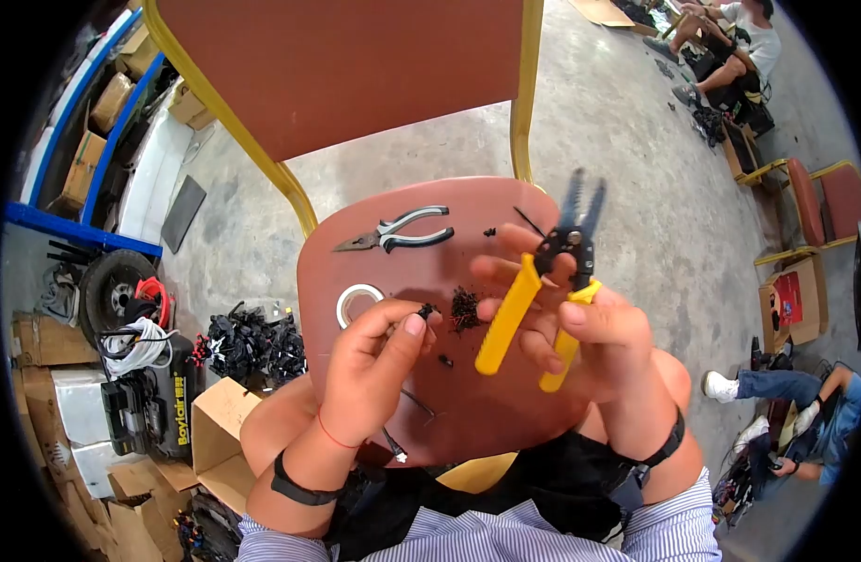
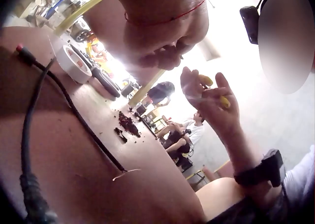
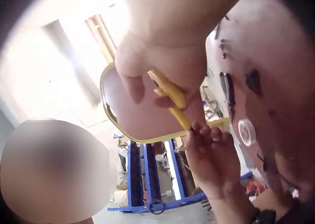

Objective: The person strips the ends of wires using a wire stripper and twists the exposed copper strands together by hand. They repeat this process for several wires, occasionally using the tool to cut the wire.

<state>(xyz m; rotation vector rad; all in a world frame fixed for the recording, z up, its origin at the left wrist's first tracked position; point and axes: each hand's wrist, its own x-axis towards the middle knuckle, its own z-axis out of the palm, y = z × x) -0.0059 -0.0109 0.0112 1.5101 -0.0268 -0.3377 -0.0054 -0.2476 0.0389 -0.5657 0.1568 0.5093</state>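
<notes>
Yellow-handled wire strippers (image 1: 511, 318) are held in the right hand (image 1: 599, 328), thumb and fingers round the handles, the toothed jaws pointing up and apart. To the left, the left hand (image 1: 370, 370) pinches a small black piece (image 1: 428, 310) between thumb and fingertips. Between and beyond the hands, a pile of small dark bits (image 1: 465, 309) lies on the red chair seat (image 1: 356, 225). In the left wrist view, a black cable (image 2: 78, 113) with bare wire ends lies on the seat below the left hand (image 2: 162, 32).
Grey-and-black pliers (image 1: 393, 230) and a white tape roll (image 1: 359, 305) lie on the seat. The chair's backrest (image 1: 356, 66) rises at the far side. Cardboard boxes (image 1: 220, 436) and black cable bundles (image 1: 252, 345) are on the floor at left; seated people are at right.
</notes>
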